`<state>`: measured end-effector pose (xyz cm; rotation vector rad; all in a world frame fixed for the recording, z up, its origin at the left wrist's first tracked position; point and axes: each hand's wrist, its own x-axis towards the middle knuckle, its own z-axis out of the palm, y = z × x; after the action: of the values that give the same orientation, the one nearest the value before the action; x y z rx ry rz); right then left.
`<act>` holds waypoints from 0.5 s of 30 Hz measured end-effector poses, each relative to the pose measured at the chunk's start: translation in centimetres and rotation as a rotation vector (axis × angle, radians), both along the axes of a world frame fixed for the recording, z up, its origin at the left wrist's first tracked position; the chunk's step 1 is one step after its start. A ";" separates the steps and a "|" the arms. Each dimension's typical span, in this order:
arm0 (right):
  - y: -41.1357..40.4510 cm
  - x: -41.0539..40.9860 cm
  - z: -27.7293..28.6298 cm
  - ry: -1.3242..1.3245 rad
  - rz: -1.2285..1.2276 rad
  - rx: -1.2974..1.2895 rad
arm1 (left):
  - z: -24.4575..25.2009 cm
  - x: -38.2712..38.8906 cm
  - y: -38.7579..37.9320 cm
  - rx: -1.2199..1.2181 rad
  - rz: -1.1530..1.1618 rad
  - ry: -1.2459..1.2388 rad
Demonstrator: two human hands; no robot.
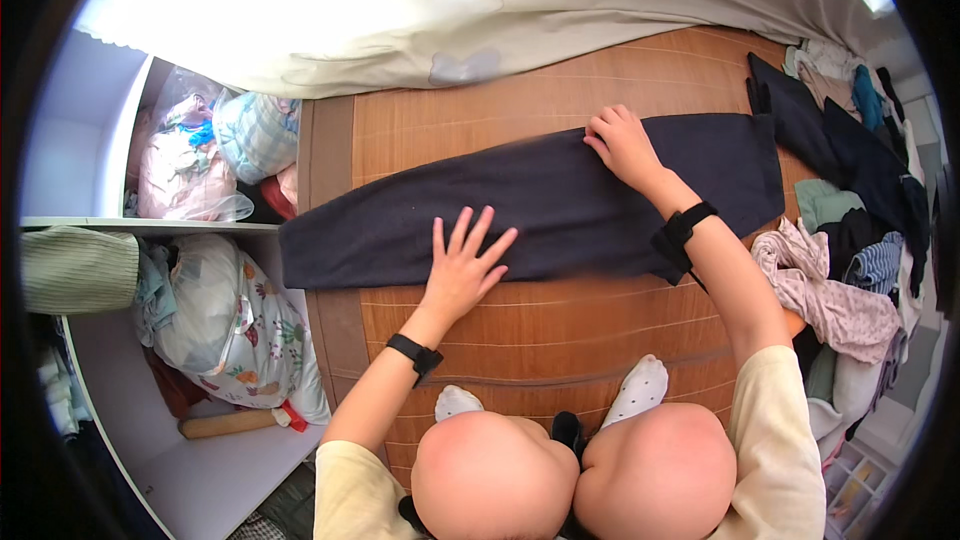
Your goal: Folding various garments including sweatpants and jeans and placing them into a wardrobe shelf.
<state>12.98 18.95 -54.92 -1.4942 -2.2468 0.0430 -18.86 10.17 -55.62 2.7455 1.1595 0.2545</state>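
Observation:
A pair of dark navy trousers (525,206), folded lengthwise into a long strip, lies across a brown bamboo mat (540,330). The narrow end points left and overhangs the mat's brown cloth border; the wider end lies to the right. My left hand (466,262) rests flat on the near edge of the trousers, fingers spread, holding nothing. At their far edge, right of the middle, my right hand (621,142) touches the fabric with bent fingers. Whether those fingertips pinch the cloth is hidden.
Heaped clothes (832,277) line the right side, with more dark garments (799,120) behind. White shelving (225,457) on the left holds stuffed bags, including a clear plastic bag (187,172). A pale curtain (375,22) hangs along the back. My knees (495,472) are in front.

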 end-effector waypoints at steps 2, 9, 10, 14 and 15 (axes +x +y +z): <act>1.0 0.2 0.0 -0.010 -0.055 0.020 | -0.6 0.7 -1.0 -0.020 -0.050 0.022; 0.4 -1.0 -0.4 0.095 0.106 -0.052 | -1.3 2.4 -1.8 -0.008 -0.198 -0.007; 0.2 -1.3 -0.5 0.048 0.106 -0.057 | -1.2 2.9 -1.9 -0.016 -0.222 -0.061; 0.8 -1.7 -0.6 0.035 0.088 -0.022 | -1.6 3.9 -2.7 0.024 -0.296 0.036; 1.1 -1.8 -0.1 0.015 0.037 0.041 | -1.5 4.0 -2.8 0.023 -0.293 0.041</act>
<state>11.14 20.05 -55.03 -1.4267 -2.2504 0.0197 -14.85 7.41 -57.11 2.9043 0.7515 0.1765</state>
